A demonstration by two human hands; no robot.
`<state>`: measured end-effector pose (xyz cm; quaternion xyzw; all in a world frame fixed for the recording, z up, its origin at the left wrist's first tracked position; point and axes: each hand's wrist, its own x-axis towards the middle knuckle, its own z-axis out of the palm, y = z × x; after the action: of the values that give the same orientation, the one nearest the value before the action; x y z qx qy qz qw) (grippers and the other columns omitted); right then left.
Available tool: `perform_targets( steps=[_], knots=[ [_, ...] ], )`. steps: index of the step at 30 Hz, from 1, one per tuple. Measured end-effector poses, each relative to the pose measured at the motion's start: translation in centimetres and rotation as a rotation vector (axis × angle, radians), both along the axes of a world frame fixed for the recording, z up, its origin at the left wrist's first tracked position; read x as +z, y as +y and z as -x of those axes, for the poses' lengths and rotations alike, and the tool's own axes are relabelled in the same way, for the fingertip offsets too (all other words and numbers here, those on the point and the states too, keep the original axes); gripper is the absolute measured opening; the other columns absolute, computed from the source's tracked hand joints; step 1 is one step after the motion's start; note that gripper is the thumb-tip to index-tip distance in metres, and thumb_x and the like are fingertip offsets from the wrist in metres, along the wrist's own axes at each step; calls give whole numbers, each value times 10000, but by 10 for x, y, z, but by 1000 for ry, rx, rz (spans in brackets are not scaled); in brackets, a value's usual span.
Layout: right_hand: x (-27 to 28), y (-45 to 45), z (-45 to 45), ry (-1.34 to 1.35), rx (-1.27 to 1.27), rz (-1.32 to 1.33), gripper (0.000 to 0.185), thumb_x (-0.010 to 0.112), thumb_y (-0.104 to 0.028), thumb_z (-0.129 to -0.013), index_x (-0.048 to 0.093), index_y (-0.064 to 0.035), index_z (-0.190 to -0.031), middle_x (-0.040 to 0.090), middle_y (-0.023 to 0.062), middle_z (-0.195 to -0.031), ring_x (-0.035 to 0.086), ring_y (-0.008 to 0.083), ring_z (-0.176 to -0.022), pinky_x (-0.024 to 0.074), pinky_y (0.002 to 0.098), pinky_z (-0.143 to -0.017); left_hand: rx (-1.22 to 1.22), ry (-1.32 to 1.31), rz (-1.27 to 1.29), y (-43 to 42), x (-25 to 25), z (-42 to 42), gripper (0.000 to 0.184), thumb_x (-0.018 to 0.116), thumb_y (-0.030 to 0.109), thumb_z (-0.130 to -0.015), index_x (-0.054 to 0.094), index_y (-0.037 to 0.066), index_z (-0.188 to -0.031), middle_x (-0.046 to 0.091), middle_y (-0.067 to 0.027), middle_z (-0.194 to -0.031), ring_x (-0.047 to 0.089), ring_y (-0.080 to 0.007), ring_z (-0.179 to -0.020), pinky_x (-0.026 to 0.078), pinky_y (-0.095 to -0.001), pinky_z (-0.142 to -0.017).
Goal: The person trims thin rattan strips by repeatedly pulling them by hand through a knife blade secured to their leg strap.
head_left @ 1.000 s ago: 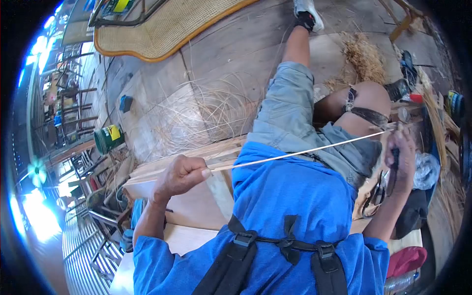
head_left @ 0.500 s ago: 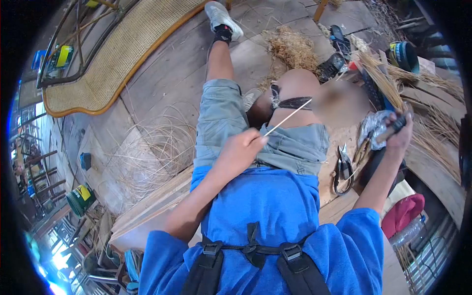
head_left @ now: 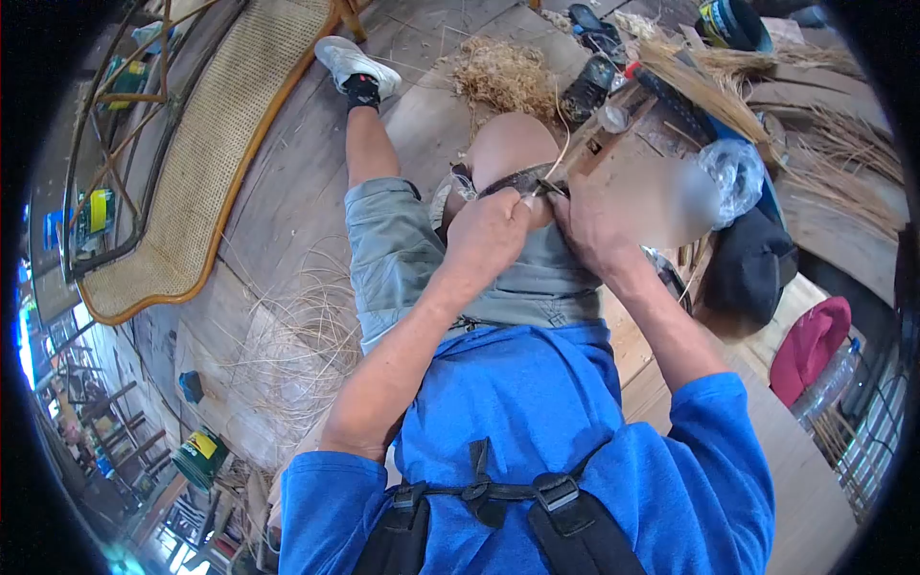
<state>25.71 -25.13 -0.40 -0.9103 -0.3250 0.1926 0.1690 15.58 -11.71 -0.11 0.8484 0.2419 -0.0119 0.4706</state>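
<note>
A thin pale cane strip [head_left: 562,120] curves up from between my hands over the bent knee. My left hand [head_left: 489,230] is closed, its thumb and finger pinching the strip near the dark strap [head_left: 522,179] across the leg. Beside it, my right hand [head_left: 596,225] is closed around what looks like a knife [head_left: 549,187]. Only a small dark part of it shows at the fingertips; a blurred patch and the hand hide the rest. The two hands nearly touch above the thigh.
Loose cane strands [head_left: 287,355] lie on the floor at left, near a woven cane panel [head_left: 206,153]. Shavings [head_left: 503,77] are heaped beyond the knee. At right are a black cap [head_left: 750,273], a plastic bag [head_left: 733,177], a red cap [head_left: 810,350] and cane bundles [head_left: 704,81].
My right hand has come in from the far right with the dark-handled tool to meet my left hand at the leg. The strip now points upward, and the view has shifted right.
</note>
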Motion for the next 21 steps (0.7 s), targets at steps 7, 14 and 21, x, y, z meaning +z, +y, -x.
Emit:
perform_targets(
  steps=[7,14,21],
  knots=[
    [4,5,2,-28,-27,-15,276,477,-322,-901,502,-48,-924,613,218,-732,594,416,-700,466,494,-599,32,269,230,35,48,144,289,511,207,-868,461,-9,-682,388,-90,-560,391,-142,-542,353,-336,-505],
    [15,18,8,86,-77,88,303,459,-328,-907,520,-55,-1024,627,222,-876,603,393,-839,463,490,-726,-6,684,71,37,120,253,246,538,236,-860,555,6,-776,575,-141,-719,574,-264,-654,435,-380,-597],
    [18,15,12,62,-65,146,341,460,-327,-903,514,-65,-1114,624,217,-956,598,387,-889,468,477,-761,33,-49,-150,35,118,95,331,542,283,-855,564,-1,-1023,581,-200,-1030,554,-362,-940,437,-413,-801]
  ],
)
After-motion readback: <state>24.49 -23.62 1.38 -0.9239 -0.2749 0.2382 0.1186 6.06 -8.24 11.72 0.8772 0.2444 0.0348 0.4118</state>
